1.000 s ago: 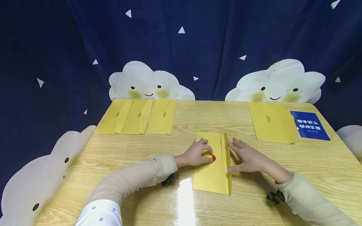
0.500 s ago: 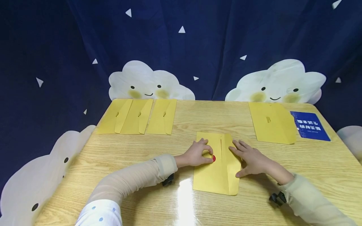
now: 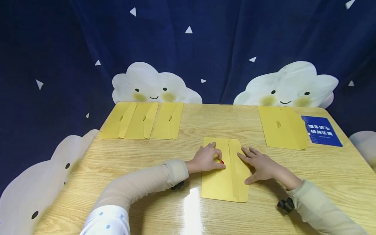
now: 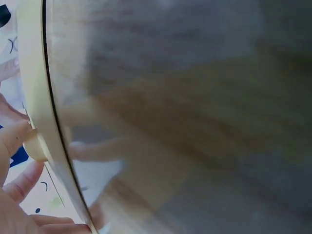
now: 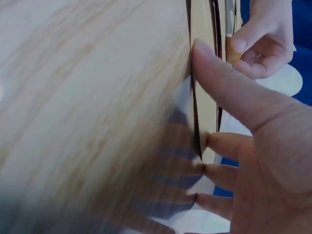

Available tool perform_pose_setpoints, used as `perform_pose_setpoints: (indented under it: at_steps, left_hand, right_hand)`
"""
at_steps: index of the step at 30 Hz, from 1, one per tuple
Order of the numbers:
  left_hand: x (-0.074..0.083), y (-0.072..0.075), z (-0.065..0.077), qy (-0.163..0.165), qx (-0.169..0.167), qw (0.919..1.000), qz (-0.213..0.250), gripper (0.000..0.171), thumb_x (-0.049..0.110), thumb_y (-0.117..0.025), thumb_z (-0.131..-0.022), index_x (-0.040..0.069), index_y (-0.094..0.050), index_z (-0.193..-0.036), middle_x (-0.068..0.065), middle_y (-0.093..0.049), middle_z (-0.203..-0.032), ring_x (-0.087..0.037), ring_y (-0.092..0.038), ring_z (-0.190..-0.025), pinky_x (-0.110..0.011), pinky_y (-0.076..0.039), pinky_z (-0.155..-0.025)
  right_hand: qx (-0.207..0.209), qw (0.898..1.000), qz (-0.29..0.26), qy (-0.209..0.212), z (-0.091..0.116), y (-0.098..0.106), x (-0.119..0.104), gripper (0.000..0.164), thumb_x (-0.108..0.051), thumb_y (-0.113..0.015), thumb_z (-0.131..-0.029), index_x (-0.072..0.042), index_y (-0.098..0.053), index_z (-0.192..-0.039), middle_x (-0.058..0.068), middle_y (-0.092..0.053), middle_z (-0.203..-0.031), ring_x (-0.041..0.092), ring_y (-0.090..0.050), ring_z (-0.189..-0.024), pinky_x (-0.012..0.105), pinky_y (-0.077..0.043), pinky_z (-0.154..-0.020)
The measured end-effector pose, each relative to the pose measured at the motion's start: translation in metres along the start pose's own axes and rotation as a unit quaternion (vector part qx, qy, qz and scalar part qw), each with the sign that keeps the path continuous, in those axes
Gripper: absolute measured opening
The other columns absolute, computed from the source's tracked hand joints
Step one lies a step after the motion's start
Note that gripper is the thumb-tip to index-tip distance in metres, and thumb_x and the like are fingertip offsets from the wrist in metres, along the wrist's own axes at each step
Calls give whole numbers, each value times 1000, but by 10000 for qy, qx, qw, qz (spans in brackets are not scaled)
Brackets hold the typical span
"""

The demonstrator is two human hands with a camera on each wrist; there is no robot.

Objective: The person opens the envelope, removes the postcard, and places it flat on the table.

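A yellow envelope (image 3: 215, 187) lies on the table in the middle of the head view, its long flap (image 3: 241, 182) spread out to the right. From its left side my left hand (image 3: 205, 158) reaches over and pinches a small tab (image 4: 35, 148) between thumb and forefinger. A bit of red spot (image 3: 222, 162) peeks out beside these fingertips, mostly covered by them. My right hand (image 3: 261, 164) has its fingers spread, with the tips resting on the flap's outer edge. In the right wrist view, thumb and fingertips line up along that edge.
Three yellow envelopes with tucked flaps, the nearest one (image 3: 165, 125) among them, lie in a row at the back left. Another yellow envelope (image 3: 282, 130) with its flap out lies at the back right, beside a blue card (image 3: 322, 131). A dark curtain (image 3: 217, 49) hangs behind.
The flap, standing up at first, has been laid out flat to the right by my right hand. My left thumb has shifted slightly right and covers more of the red spot.
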State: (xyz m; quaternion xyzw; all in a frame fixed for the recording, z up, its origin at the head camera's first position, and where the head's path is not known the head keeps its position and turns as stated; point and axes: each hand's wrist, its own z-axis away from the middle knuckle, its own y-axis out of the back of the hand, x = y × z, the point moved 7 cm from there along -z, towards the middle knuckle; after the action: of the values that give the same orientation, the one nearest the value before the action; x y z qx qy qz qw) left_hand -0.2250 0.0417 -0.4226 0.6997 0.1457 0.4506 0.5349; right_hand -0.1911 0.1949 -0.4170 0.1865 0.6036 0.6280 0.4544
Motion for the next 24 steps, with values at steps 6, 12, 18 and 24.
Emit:
perform_pose_setpoints:
  at_steps: [6,12,18,24]
  left_hand:
    - [2,2,-3,158,110,9995,-255,22,26,-67,-75,14,-59,-92,-18,-48,-130,-39,-44,-119,-61,-34,-90]
    - [3,2,-5,146,-7,9997,-220,49,23,-60,-77,13,-49,-124,-13,-45,-134,-33,-43,-121,-59,-35,-90]
    - [9,1,-6,5,-511,9977,-456,56,21,-51,-84,23,-37,-138,-14,-37,-141,-40,-42,-120,-61,-36,-87]
    - [12,-5,-9,-108,-1221,9910,-543,50,18,-41,-91,32,-37,-139,-15,-29,-145,-48,-30,-124,-66,-32,-87]
  right_hand:
    - [2,10000,83,6,-1,1,-1,101,-57,-71,-63,1,-36,-138,28,-22,-143,52,-20,-125,69,-30,-82]
    - [64,9999,27,74,0,0,2,102,-59,-69,-62,0,-35,-138,28,-22,-143,51,-20,-126,69,-31,-80]
    - [-60,9999,38,-107,-1,-2,0,104,-57,-70,-62,1,-32,-139,21,-21,-146,45,-15,-131,70,-25,-86]
    - [-105,9997,235,-36,-1,0,-4,100,-54,-71,-63,-4,-32,-141,19,-28,-144,46,-21,-128,69,-27,-86]
